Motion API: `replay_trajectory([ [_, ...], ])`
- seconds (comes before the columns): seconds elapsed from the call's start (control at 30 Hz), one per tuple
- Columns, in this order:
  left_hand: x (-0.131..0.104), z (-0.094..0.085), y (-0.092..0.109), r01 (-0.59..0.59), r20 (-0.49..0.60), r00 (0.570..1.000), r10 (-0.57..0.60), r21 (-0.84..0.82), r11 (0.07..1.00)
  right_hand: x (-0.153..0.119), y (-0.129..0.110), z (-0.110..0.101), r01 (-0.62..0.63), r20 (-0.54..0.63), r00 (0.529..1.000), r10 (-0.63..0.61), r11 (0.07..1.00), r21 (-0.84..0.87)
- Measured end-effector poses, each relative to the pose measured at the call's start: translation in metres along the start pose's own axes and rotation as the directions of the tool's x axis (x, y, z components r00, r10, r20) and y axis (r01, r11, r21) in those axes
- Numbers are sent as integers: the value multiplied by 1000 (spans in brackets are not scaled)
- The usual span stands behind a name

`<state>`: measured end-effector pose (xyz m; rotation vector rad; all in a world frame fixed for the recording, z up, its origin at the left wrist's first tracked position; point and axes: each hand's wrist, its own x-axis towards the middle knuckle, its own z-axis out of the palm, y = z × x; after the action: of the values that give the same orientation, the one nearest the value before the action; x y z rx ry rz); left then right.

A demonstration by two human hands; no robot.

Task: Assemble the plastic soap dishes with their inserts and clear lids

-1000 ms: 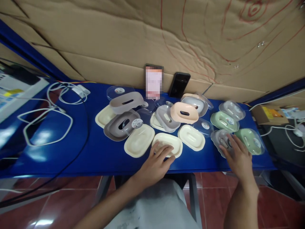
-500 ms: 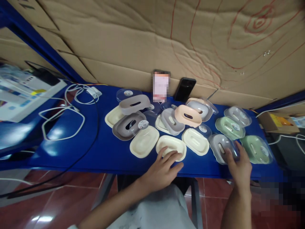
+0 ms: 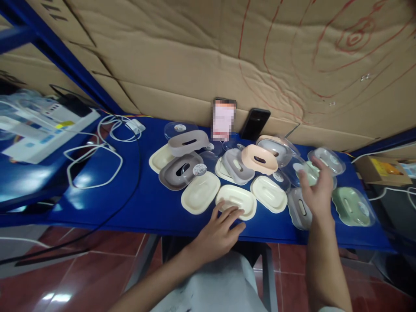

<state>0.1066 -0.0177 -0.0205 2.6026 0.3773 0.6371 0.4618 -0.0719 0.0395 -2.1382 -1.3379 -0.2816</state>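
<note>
My left hand [image 3: 224, 225] is open, its spread fingers lying over the near edge of a cream oval tray [image 3: 242, 197]. My right hand [image 3: 316, 186] is raised at the right, closed around a clear plastic lid [image 3: 296, 175] with a round white label; part of the lid is hidden by the fingers. Below it, a grey oval dish [image 3: 295, 212] with a pale slot sits uncovered by the desk edge. Partly behind the hand is a green dish [image 3: 312, 170]. Another green dish [image 3: 351, 206] under a clear lid lies to the right.
More cream trays [image 3: 200, 193], a dark grey slotted piece [image 3: 175, 173] and a peach slotted piece [image 3: 260, 159] crowd the blue desk [image 3: 143, 208]. Two phones [image 3: 255, 124] lean against the cardboard at the back. White cables [image 3: 92, 186] lie at the left, a small carton [image 3: 380, 171] at the right.
My right hand has lifted the clear lid off the grey dish and moved it up and slightly left. My left hand stays at the cream tray.
</note>
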Motion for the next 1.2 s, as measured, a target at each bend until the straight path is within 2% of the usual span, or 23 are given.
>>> replay_trajectory([
  [0.07,0,0,1,-8,9,1000,8,16,1000,-1,-5,-4,82,144,986,-80,997,-9],
  [0.1,1,0,1,-7,12,1000,7,22,1000,-8,-7,-10,101,156,983,-95,995,-28],
  [0.2,2,-2,0,3,33,999,-4,24,1000,-50,-7,-33,54,62,997,-47,990,-129],
  [0.27,3,-3,-1,-2,46,999,1,17,1000,-88,-5,-43,24,114,993,-3,982,-188],
  [0.37,5,-4,0,-29,59,998,29,5,1000,-132,0,-43,34,191,981,32,943,-332],
  [0.43,7,-3,0,-53,63,997,53,-2,999,-146,5,-38,37,165,986,32,917,-398],
  [0.5,9,-2,1,-77,68,995,77,-5,997,-149,10,-34,29,149,988,31,922,-385],
  [0.57,11,-1,1,-88,70,994,88,-7,996,-146,13,-32,-16,114,992,59,938,-347],
  [0.67,11,1,1,-57,69,996,57,-6,998,-136,5,-27,-200,-128,977,167,931,-305],
  [0.73,11,2,1,-24,82,996,25,-8,1000,-123,-8,-18,-205,-240,960,142,943,-261],
  [0.77,10,3,2,-12,93,996,13,-7,1000,-114,-16,-12,-138,-227,971,81,959,-248],
  [0.83,10,3,2,-5,109,994,5,-4,1000,-90,-27,-1,55,-123,989,-86,970,-236],
  [0.9,9,4,2,-9,110,994,9,2,1000,-64,-31,5,149,-53,985,-167,956,-254],
  [0.97,9,5,2,-18,107,994,17,7,1000,-40,-23,4,122,-52,989,-141,955,-271],
  [1.03,8,6,2,-25,100,995,24,9,1000,-22,-3,-5,54,-31,997,-66,959,-277],
  [1.13,7,8,1,-26,86,996,26,9,1000,-9,42,-22,-30,110,991,70,944,-329],
  [1.2,7,8,1,-26,80,996,26,8,1000,-4,72,-30,-69,222,962,158,929,-364],
])
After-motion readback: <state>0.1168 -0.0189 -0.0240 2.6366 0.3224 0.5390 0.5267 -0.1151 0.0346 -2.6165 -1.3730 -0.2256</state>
